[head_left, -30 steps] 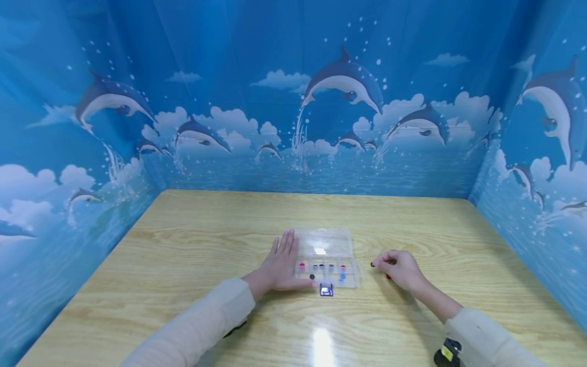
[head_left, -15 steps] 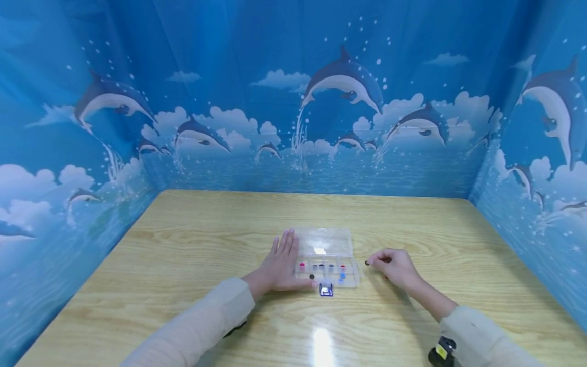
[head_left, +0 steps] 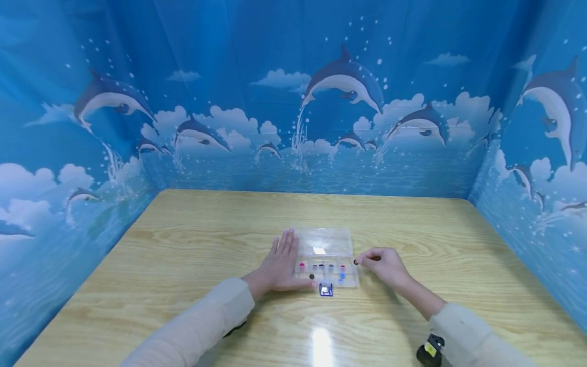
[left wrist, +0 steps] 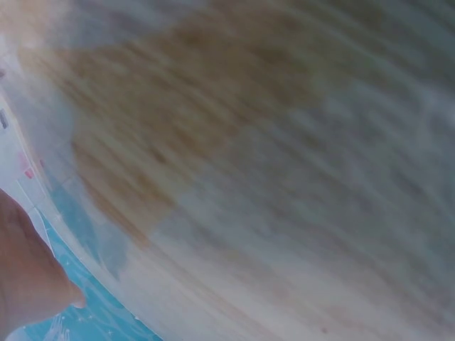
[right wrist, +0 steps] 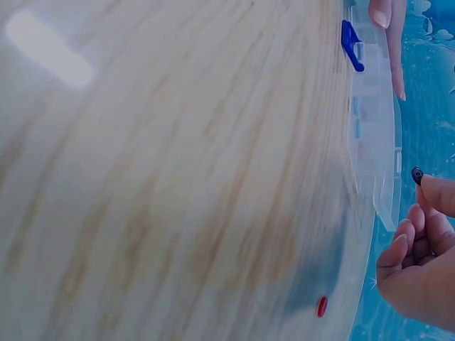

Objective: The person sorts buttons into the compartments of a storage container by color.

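A clear plastic compartment box (head_left: 353,278) sits on the table with its transparent lid (head_left: 327,239) folded back and a blue latch (head_left: 326,290) at its front. Small round pieces lie in its compartments: red or pink, dark, and a blue one (head_left: 342,276). My left hand (head_left: 278,267) rests flat along the box's left side, fingers straight, thumb at the front edge. At the box's right edge, my right hand (head_left: 387,266) pinches a small black button (right wrist: 417,175) between thumb and forefinger, slightly raised. The left wrist view shows only part of a hand and blurred wood.
A small red disc (right wrist: 322,306) lies on the wooden table (head_left: 220,219), to the right of the box; the right hand hides it in the head view. A blue dolphin-print curtain (head_left: 257,117) surrounds the table's back and sides.
My right hand has moved left with the black button, from the table beside the box to the box's right edge. The left hand and box have stayed in place.
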Available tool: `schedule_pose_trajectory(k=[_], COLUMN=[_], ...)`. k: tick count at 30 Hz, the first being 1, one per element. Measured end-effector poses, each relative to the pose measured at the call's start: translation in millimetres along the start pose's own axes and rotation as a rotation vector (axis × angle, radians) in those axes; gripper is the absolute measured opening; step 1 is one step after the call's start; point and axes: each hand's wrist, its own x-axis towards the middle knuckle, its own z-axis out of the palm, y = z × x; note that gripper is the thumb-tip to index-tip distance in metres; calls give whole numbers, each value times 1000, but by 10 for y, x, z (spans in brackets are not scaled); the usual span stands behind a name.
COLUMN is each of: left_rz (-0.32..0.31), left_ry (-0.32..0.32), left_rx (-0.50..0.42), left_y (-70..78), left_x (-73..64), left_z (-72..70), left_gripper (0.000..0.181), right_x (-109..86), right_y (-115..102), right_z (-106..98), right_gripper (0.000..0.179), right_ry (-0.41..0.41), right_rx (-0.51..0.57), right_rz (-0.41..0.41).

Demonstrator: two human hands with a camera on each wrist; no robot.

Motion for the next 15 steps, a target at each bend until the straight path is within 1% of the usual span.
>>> schedule_pose_trajectory(k=[5, 12, 15], left_rz=[-1, 2, -3], left_ry=[-1, 1, 0], left_rx=[11, 16, 19], left_y=[-5, -12, -17], left_x=[17, 36, 36], left_z=[21, 37, 41], left_gripper=[117, 117, 117], right_x=[14, 25, 34], right_y=[-42, -102, -122], right_z=[45, 104, 130], right_gripper=[13, 13, 13], right_ry=[-2, -15, -15], right_rx=[13, 55, 55], right_rz=[8, 42, 40])
